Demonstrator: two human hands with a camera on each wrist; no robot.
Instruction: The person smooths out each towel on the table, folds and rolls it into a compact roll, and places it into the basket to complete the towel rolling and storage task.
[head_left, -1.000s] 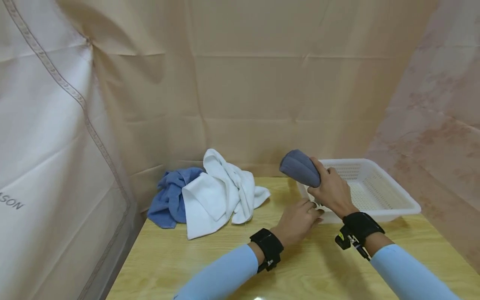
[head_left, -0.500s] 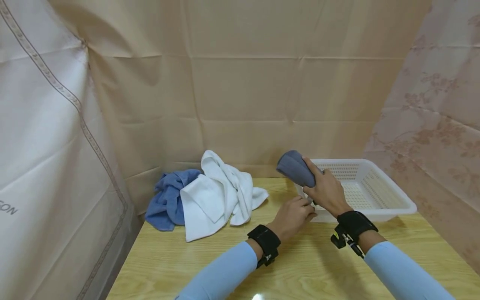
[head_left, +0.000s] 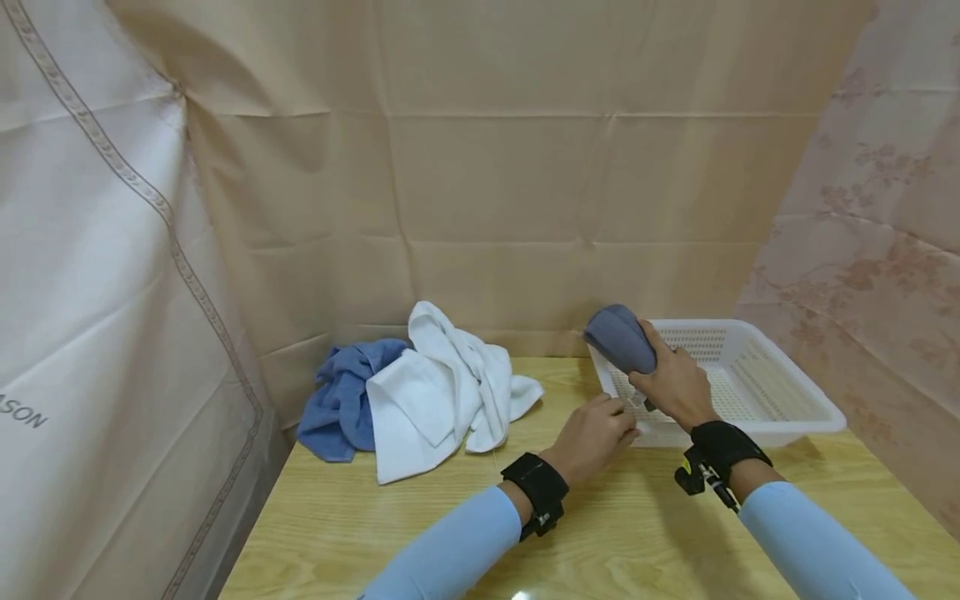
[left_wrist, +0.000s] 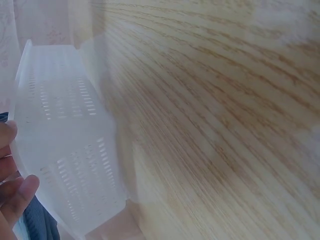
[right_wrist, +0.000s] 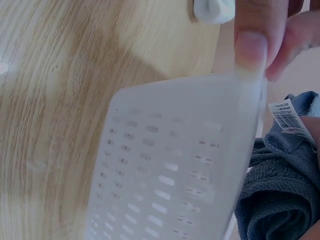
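Observation:
My right hand (head_left: 675, 387) grips a rolled grey-blue towel (head_left: 621, 337) above the left end of a white plastic basket (head_left: 795, 375). In the right wrist view the roll's coiled end (right_wrist: 275, 215) shows, with a white printed label (right_wrist: 287, 117) sticking out of the towel. My left hand (head_left: 588, 437) pinches the basket's rim at the near left corner. The left wrist view has its thumb (left_wrist: 25, 192) against the outside of the rim, and in the right wrist view a fingertip (right_wrist: 250, 52) presses on the corner.
A crumpled white towel (head_left: 442, 383) lies on the wooden table (head_left: 360, 533), left of the hands. Beside it is a bunched blue towel (head_left: 341, 408), partly covered. Beige cloth (head_left: 487, 183) hangs behind the table, with more fabric at both sides.
The right hand has shifted slightly right with the rolled towel, farther over the basket. The left hand has slid a little left at the basket's corner. Both loose towels stay put.

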